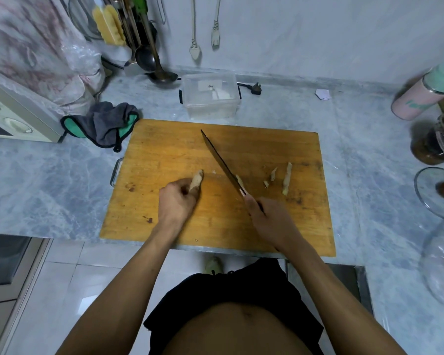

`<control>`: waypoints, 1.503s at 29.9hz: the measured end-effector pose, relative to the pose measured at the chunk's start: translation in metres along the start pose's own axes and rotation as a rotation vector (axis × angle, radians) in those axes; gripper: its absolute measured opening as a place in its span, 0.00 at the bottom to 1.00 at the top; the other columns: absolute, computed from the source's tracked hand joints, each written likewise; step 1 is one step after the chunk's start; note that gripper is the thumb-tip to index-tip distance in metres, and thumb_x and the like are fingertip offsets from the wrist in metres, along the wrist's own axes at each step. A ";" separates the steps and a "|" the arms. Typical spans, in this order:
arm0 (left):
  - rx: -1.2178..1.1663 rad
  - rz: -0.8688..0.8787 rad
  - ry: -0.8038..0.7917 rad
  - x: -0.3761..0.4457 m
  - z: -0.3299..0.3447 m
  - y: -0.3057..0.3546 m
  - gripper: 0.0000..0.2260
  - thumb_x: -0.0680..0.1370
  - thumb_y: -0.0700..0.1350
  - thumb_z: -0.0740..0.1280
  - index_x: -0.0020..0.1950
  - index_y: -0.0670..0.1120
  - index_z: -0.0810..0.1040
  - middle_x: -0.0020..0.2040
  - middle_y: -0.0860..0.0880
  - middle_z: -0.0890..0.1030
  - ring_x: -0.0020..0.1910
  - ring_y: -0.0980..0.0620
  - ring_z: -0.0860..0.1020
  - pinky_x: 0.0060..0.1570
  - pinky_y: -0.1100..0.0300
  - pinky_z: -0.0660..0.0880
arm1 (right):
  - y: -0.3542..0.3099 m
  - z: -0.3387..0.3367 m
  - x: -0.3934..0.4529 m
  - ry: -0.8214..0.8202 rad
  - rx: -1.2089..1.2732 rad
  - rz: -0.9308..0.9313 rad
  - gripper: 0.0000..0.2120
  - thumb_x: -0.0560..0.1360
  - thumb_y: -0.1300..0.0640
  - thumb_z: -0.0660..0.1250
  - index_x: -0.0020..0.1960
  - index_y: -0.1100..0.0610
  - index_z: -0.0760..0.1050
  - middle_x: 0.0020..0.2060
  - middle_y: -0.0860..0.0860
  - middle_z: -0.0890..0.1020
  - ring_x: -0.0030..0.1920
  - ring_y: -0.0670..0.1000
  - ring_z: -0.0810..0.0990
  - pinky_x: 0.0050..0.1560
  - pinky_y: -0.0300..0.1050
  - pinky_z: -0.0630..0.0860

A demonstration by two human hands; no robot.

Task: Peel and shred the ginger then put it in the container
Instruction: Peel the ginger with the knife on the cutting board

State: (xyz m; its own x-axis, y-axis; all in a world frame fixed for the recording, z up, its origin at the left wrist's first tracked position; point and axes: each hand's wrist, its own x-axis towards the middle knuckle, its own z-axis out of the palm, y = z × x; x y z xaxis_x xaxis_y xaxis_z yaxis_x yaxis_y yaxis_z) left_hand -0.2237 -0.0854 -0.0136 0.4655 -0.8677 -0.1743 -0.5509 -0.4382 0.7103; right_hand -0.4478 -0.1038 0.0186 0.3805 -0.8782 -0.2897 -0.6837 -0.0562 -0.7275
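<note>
I am holding the small, knobbly, tan piece of ginger [196, 181] in my left hand [178, 201], fingers curled round its lower end so the upper tip is sticking out above the worn orange-brown wooden chopping board [164, 149]. My right hand [263, 216] is gripping the handle of the long dark-bladed kitchen knife [222, 163], whose blade is angling away across the board. A few pale strips of cut ginger peel [287, 178] are lying just right of the blade. The clear plastic lidded container [210, 98] is waiting beyond the board's far edge. I am judging the ginger light, stiff and fibrous, probably slick where pared, so I am keeping my grip low on the unpeeled end.
</note>
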 end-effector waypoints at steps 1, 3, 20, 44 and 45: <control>-0.126 -0.106 0.009 0.000 -0.001 0.001 0.08 0.79 0.49 0.68 0.47 0.47 0.86 0.37 0.48 0.84 0.34 0.50 0.78 0.35 0.57 0.75 | -0.001 0.000 -0.001 -0.002 0.006 -0.006 0.26 0.83 0.42 0.53 0.37 0.60 0.73 0.28 0.48 0.73 0.29 0.46 0.70 0.29 0.36 0.63; -0.373 -0.345 0.034 0.000 -0.002 0.002 0.06 0.78 0.43 0.68 0.44 0.48 0.84 0.36 0.50 0.82 0.34 0.53 0.78 0.35 0.65 0.73 | -0.003 0.001 -0.001 -0.004 0.011 -0.019 0.24 0.83 0.42 0.54 0.36 0.57 0.71 0.28 0.47 0.72 0.29 0.45 0.70 0.29 0.36 0.64; -1.000 -0.728 -0.037 -0.005 -0.008 -0.003 0.06 0.79 0.37 0.64 0.46 0.42 0.81 0.30 0.49 0.81 0.26 0.58 0.77 0.27 0.68 0.74 | -0.024 0.015 0.007 -0.208 -0.204 -0.136 0.20 0.82 0.38 0.54 0.39 0.50 0.69 0.33 0.50 0.76 0.32 0.50 0.76 0.32 0.43 0.67; -1.017 -0.722 -0.125 -0.010 0.000 -0.017 0.09 0.82 0.39 0.60 0.57 0.46 0.79 0.45 0.44 0.85 0.32 0.55 0.79 0.27 0.65 0.73 | -0.009 0.015 0.023 -0.082 -0.151 -0.109 0.25 0.82 0.39 0.53 0.38 0.56 0.73 0.30 0.48 0.75 0.29 0.45 0.73 0.30 0.35 0.64; -0.951 -0.686 -0.104 -0.009 0.000 -0.019 0.11 0.82 0.39 0.60 0.58 0.46 0.80 0.46 0.44 0.85 0.32 0.55 0.78 0.26 0.66 0.72 | -0.007 0.013 0.022 -0.067 -0.133 -0.104 0.24 0.83 0.40 0.54 0.36 0.55 0.71 0.29 0.47 0.74 0.28 0.43 0.71 0.29 0.35 0.63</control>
State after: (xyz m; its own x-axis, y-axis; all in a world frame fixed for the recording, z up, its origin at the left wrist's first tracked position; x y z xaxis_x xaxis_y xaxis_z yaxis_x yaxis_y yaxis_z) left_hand -0.2174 -0.0689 -0.0251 0.3806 -0.5524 -0.7416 0.5522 -0.5075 0.6615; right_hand -0.4266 -0.1164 0.0096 0.4913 -0.8308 -0.2614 -0.7130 -0.2113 -0.6686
